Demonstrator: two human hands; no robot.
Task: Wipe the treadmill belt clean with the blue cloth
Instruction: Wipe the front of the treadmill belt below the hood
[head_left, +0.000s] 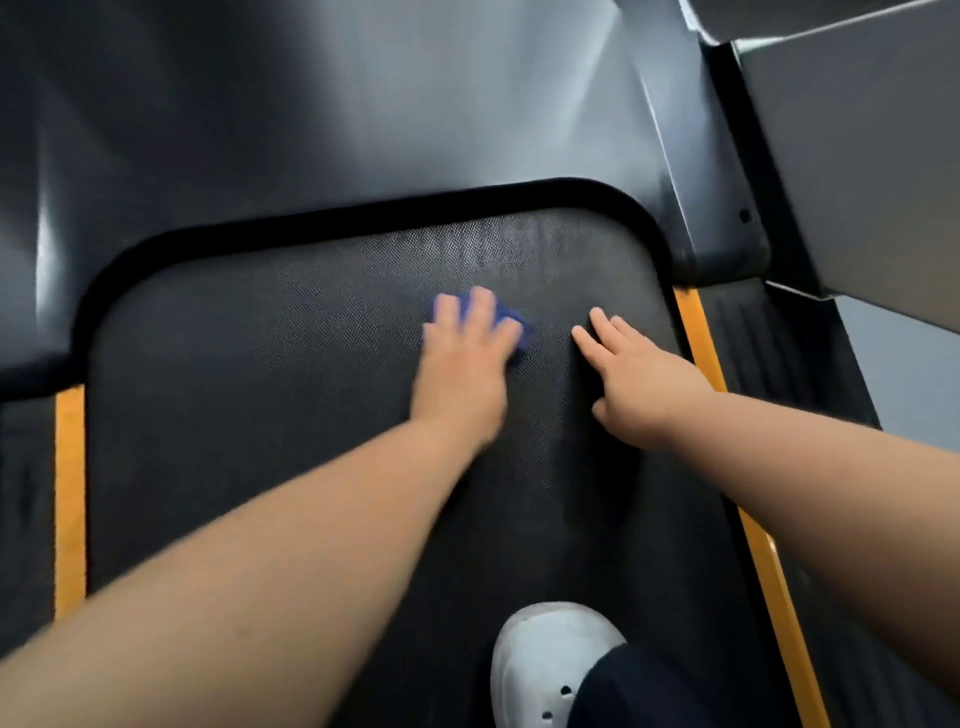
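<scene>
Two-handed on the treadmill belt (260, 415). Presses blue cloth (511, 319) flat under left hand (462, 364), fingers spread. Rests right hand (641, 387) beside it, fingers together.

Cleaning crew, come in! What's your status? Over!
Left hand pressing blue cloth flat on treadmill belt. Right hand open beside it. White shoe on belt, behind hands.

The black, finely textured rubber treadmill belt (260, 395) lies flat, its far end rounded at the corners, with a paler smeared patch near that end. The small crumpled blue cloth (511, 319) lies on the belt, right of its middle. It is mostly covered by the left hand (465, 358), which presses flat on it.
</scene>
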